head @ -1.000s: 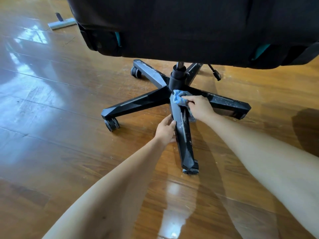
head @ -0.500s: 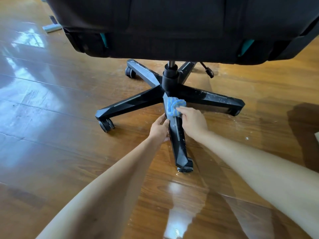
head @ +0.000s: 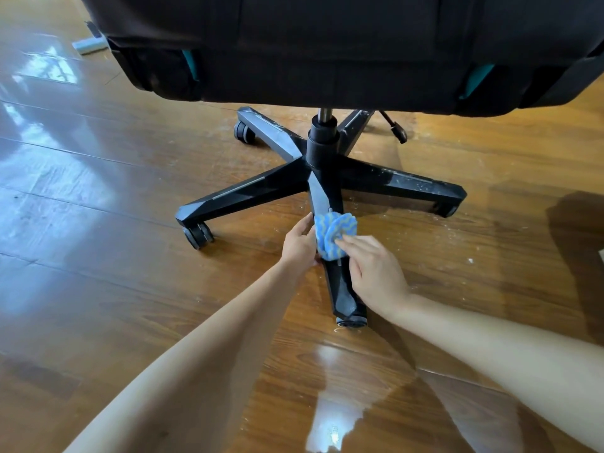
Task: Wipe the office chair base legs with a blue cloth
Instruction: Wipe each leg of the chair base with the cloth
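Note:
The black five-legged chair base (head: pixel 322 148) stands on the wood floor under the dark seat (head: pixel 327 44). Its near leg (head: pixel 343 292) points toward me. A bunched blue cloth (head: pixel 333 232) sits on the middle of that leg. My right hand (head: pixel 376 273) holds the cloth against the leg from the right, fingertips on the cloth. My left hand (head: pixel 299 245) grips the leg's left side beside the cloth. The right-hand leg (head: pixel 402 184) is speckled with white dust.
The glossy wood floor (head: pixel 114 256) surrounds the base, with white crumbs (head: pixel 470 259) scattered to the right. A caster (head: pixel 197 235) ends the left leg. A pale flat object (head: pixel 88 46) lies on the floor at the far left. The seat overhangs the hub.
My right hand has drawn the cloth from the hub down the near leg toward me. My left hand stayed on the leg's left side.

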`<state>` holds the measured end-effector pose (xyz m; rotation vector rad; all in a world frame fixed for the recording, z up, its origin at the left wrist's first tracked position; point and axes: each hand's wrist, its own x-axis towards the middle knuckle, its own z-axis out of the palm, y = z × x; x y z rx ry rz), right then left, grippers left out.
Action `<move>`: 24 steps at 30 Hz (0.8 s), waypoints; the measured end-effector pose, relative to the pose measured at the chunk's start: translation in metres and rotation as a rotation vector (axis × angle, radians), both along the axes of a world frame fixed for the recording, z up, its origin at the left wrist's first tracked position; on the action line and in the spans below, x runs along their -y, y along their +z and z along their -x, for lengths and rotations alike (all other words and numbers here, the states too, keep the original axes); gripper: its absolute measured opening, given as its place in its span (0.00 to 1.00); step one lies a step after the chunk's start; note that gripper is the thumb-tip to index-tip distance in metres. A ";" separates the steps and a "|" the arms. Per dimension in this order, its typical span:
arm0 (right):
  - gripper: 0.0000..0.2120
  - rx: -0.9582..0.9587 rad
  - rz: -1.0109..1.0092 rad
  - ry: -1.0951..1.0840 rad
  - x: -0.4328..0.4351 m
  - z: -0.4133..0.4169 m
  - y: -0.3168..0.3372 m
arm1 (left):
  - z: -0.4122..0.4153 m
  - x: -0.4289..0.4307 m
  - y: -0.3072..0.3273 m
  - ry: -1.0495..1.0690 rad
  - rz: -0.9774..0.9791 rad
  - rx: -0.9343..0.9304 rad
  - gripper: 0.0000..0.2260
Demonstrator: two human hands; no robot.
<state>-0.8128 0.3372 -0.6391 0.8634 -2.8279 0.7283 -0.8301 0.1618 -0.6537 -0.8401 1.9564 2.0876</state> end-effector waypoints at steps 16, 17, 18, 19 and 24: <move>0.22 0.055 0.035 -0.142 0.015 0.020 0.000 | -0.005 0.008 0.006 0.015 -0.112 0.009 0.21; 0.22 0.052 0.040 -0.126 0.007 0.003 -0.005 | -0.006 0.008 0.005 0.014 -0.104 0.006 0.21; 0.22 0.051 0.048 -0.112 0.000 -0.012 -0.009 | -0.006 0.008 0.005 0.014 -0.096 0.001 0.21; 0.22 0.053 0.054 -0.096 -0.005 -0.024 -0.012 | -0.006 0.008 0.004 0.017 -0.095 -0.004 0.20; 0.22 0.045 0.061 -0.075 0.009 -0.004 -0.009 | -0.010 0.008 0.008 -0.008 -0.115 0.011 0.21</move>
